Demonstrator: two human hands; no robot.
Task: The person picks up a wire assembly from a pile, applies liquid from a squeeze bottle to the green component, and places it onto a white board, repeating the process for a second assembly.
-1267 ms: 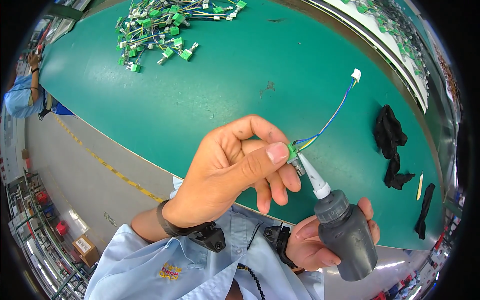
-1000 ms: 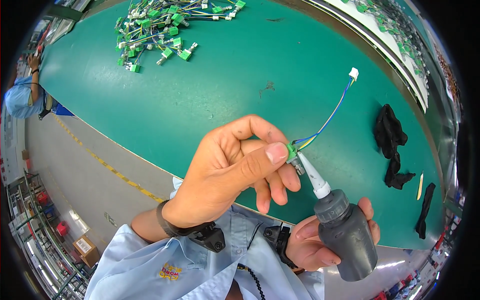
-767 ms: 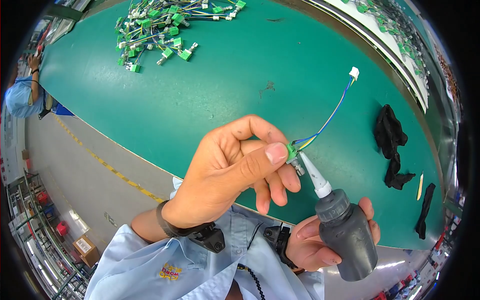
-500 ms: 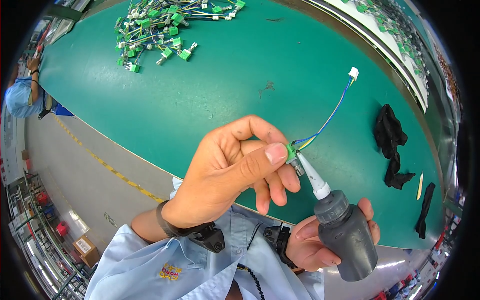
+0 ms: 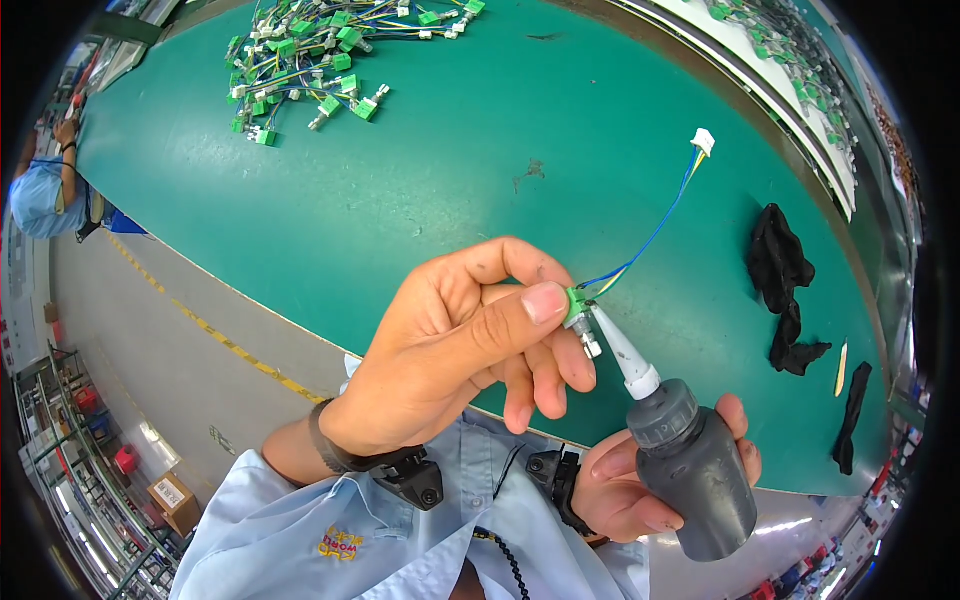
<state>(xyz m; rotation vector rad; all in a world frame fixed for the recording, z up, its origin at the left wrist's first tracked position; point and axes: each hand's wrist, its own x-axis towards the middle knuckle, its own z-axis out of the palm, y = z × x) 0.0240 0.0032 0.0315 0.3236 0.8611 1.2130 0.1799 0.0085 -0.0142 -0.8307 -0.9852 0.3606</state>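
Note:
My left hand (image 5: 470, 345) pinches a small green potentiometer (image 5: 576, 306) between thumb and forefinger. Its metal shaft (image 5: 588, 342) points down and slightly right, past my curled fingers. Blue and yellow wires (image 5: 650, 240) rise from the part in a curve to a white connector (image 5: 703, 142). In my right hand (image 5: 625, 490) is a dark grey squeeze bottle (image 5: 698, 480), tilted up to the left. The tip of its white cone nozzle (image 5: 622, 345) is at the green body, beside the wire ends; whether it touches cannot be made out.
Several similar wired green parts (image 5: 300, 60) lie heaped at the far left of the green table (image 5: 400, 190). Black cloths (image 5: 778, 260) and a thin pale stick (image 5: 840, 368) lie at the right. Beyond the table's left end is another person (image 5: 50, 195). A white shelf (image 5: 760, 100) runs along the far right edge.
My left hand has shifted slightly left and turned the potentiometer, so more of its shaft shows. The wires and connector swung a little with it. The bottle has hardly moved.

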